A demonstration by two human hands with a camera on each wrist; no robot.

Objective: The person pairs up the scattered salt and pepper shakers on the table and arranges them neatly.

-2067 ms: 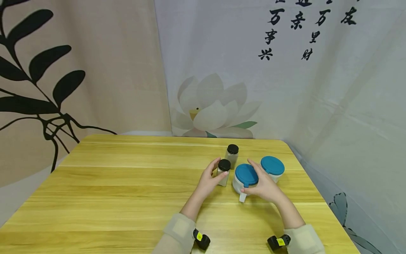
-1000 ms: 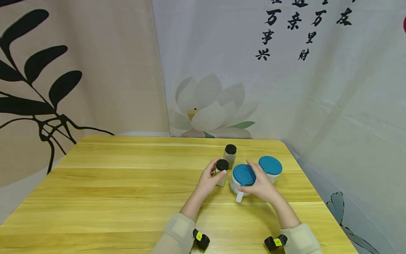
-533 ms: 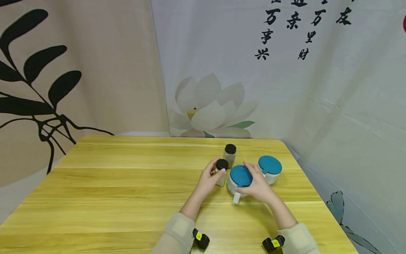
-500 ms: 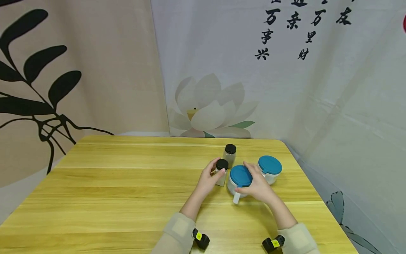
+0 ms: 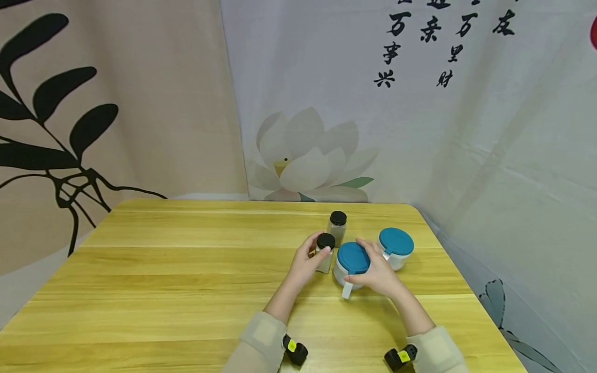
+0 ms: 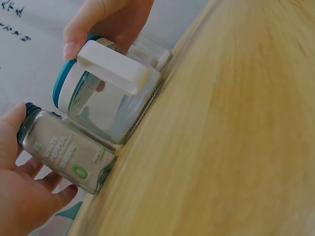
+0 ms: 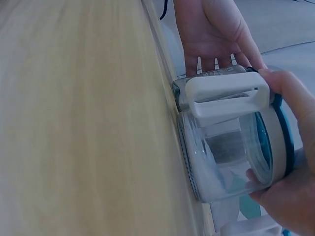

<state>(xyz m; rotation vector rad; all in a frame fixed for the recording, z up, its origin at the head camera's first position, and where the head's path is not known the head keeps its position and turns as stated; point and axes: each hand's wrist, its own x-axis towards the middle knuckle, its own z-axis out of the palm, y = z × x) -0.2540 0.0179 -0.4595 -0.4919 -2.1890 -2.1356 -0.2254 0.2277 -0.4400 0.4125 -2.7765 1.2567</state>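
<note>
My left hand (image 5: 305, 263) holds a small square spice bottle (image 6: 66, 150) with a black cap, thumb at the cap and fingers behind the glass. Its label reads "white pepper". My right hand (image 5: 380, 272) grips a round clear jar (image 7: 221, 157) around its blue lid (image 5: 353, 258). White contents lie low in this jar, and its white handle (image 6: 115, 66) points toward the person. Both containers stand upright side by side on the wooden table (image 5: 163, 290), the bottle left of the jar.
A second black-capped bottle (image 5: 337, 229) stands just behind the held one. Behind my right hand is another jar with a blue lid (image 5: 396, 241), near the table's right edge. A printed cloth (image 5: 308, 103) hangs beyond the far edge.
My right hand has moved the blue-lidded jar a little to the left, closer to the pepper bottle and farther from the other jar. My left hand keeps its hold on the bottle.
</note>
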